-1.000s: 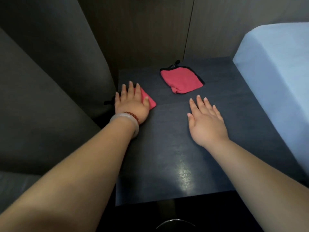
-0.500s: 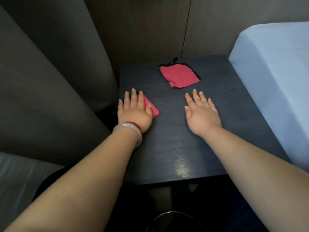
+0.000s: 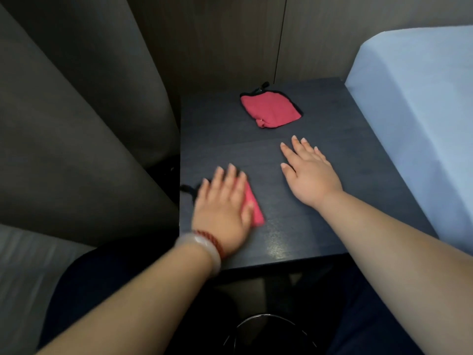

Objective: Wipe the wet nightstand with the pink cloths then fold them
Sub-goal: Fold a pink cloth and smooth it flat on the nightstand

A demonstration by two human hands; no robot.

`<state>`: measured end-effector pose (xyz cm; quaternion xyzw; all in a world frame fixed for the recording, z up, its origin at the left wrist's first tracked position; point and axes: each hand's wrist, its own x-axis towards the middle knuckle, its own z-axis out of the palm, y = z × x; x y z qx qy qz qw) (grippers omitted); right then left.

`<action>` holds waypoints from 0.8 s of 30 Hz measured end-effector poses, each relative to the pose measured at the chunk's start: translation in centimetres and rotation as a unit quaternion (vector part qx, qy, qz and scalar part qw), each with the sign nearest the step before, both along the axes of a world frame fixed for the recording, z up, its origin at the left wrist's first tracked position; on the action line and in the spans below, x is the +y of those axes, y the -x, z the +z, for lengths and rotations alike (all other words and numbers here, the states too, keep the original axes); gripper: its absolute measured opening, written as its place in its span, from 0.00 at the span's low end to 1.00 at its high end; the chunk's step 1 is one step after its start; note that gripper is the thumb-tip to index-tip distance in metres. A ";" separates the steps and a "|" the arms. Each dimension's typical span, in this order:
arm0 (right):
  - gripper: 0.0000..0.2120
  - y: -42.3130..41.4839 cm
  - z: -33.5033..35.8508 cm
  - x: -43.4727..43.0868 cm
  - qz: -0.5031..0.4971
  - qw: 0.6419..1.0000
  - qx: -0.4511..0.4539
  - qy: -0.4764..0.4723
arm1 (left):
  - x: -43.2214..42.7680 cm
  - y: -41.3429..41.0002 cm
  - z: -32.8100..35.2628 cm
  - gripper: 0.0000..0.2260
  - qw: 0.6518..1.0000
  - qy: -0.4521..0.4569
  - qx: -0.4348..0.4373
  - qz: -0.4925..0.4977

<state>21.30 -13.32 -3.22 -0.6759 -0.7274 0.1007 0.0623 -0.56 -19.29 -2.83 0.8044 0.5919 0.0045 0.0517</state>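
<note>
Fingers (image 3: pixel 231 175) of the left hand (image 3: pixel 221 208) lie spread and flat, pressing down on a pink cloth (image 3: pixel 253 208) near the front left part of the nightstand (image 3: pixel 332 221); nothing is pinched, the palm simply covers it. Only a strip of that cloth shows past the thumb side of the hand, and a dark loop of its trim (image 3: pixel 188 189) pokes out at the table's left edge beside the little finger. This hand is motion-blurred. On its wrist sit a pale bangle (image 3: pixel 202 245) and a red bead bracelet (image 3: pixel 212 238).

Right hand (image 3: pixel 311 175) rests palm down and open on the bare tabletop, fingers loosely spread, holding nothing, well apart from the first cloth. Just beyond its fingertips lies a second pink cloth (image 3: pixel 271 111), folded, with black edging, near the back of the top.

Grey curtains (image 3: pixel 76 124) hang at left, and a light blue bed (image 3: pixel 414 111) borders the right side.
</note>
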 end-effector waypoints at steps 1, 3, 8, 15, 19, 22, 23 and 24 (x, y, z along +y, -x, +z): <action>0.25 0.0 0.0 0.1 0.000 1.000 -0.001 -0.006 | -2.7 -0.6 0.0 0.30 0.998 -0.007 -0.015 -0.054; 0.25 0.2 -0.1 0.3 0.000 1.000 -0.008 -0.015 | -5.6 -0.5 0.4 0.28 0.991 0.008 -0.015 -0.134; 0.24 0.2 -0.2 0.3 0.001 1.000 -0.006 -0.022 | 1.5 2.6 0.1 0.29 0.999 0.019 0.015 -0.036; 0.24 0.2 -0.2 0.3 -0.007 1.000 -0.001 -0.027 | -3.6 -2.5 0.1 0.29 0.998 -0.007 0.000 -0.057; 0.24 0.3 -0.2 0.4 -0.003 1.000 0.005 -0.028 | -3.2 -1.2 0.0 0.29 0.990 0.002 -0.006 -0.143; 0.24 0.3 -0.2 0.3 -0.001 1.000 0.007 -0.026 | 2.7 1.7 0.2 0.29 0.998 0.021 0.028 -0.045; 0.24 0.2 -0.2 0.4 -0.001 1.000 0.006 -0.027 | 4.0 2.3 0.3 0.28 0.998 0.047 0.035 0.002; 0.24 0.2 -0.3 0.4 -0.002 1.000 0.007 -0.025 | 4.1 2.3 0.3 0.28 0.997 0.060 0.038 0.032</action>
